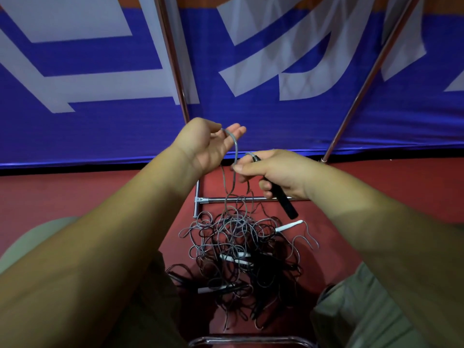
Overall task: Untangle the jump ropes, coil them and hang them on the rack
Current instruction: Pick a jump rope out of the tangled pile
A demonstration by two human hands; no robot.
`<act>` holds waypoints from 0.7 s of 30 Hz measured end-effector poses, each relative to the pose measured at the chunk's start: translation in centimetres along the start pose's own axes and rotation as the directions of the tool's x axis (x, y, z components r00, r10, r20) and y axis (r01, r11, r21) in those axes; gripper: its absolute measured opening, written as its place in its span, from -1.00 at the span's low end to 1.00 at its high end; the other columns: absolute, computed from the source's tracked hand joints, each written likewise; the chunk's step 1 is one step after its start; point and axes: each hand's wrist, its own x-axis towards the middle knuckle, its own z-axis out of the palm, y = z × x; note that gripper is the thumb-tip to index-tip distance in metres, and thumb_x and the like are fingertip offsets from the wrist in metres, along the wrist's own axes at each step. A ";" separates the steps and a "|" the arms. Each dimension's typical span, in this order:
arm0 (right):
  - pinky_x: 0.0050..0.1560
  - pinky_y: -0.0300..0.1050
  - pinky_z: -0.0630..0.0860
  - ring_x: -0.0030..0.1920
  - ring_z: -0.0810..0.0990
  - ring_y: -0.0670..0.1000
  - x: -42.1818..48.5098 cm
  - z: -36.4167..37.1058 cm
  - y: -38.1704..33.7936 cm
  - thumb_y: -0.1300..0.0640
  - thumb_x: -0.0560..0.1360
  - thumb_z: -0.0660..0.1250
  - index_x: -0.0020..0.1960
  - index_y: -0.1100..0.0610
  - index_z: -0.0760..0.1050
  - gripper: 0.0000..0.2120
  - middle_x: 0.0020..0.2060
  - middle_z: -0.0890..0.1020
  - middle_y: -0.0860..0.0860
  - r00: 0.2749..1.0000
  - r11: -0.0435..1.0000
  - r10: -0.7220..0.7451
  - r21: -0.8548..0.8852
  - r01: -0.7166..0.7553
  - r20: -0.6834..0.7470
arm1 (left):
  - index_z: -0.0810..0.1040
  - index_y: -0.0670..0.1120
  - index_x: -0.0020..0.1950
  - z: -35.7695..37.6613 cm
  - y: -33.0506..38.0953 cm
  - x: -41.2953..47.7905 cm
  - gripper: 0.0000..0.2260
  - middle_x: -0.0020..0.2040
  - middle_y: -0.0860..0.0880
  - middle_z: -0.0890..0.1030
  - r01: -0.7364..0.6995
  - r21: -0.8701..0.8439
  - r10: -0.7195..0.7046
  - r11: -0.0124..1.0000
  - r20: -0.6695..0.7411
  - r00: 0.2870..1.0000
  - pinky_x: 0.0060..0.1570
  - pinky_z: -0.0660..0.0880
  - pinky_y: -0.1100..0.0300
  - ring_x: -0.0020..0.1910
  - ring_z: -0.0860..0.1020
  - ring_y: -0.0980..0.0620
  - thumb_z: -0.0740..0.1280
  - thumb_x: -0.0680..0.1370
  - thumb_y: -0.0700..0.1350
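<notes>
A tangled heap of grey and black jump ropes (238,252) lies on the red floor between my knees, with white handles (288,226) and black handles sticking out. My right hand (273,172) grips a black handle (283,199) whose grey cord (236,151) loops up from its top end. My left hand (208,144) is raised beside it, with that grey loop hooked between thumb and fingers. From the two hands the cord hangs down into the heap.
A metal rack has two slanted poles (173,59) rising in front of a blue and white banner (100,71) and a base bar (236,200) on the floor behind the heap. A chrome chair edge (251,340) shows at the bottom.
</notes>
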 end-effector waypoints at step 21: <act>-0.35 -0.15 0.46 -0.40 0.47 -0.07 1.3 -2.9 -1.4 0.15 0.69 0.28 0.21 0.09 0.63 -0.82 -0.02 0.78 0.05 0.897 0.980 0.028 0.187 0.061 -0.441 | 0.59 -0.18 0.14 -0.7 -1.1 -0.7 -0.78 0.00 -0.14 0.75 0.007 0.959 -0.308 0.283 0.084 0.948 0.11 0.65 0.02 -0.03 0.70 -0.08 0.16 0.77 -0.17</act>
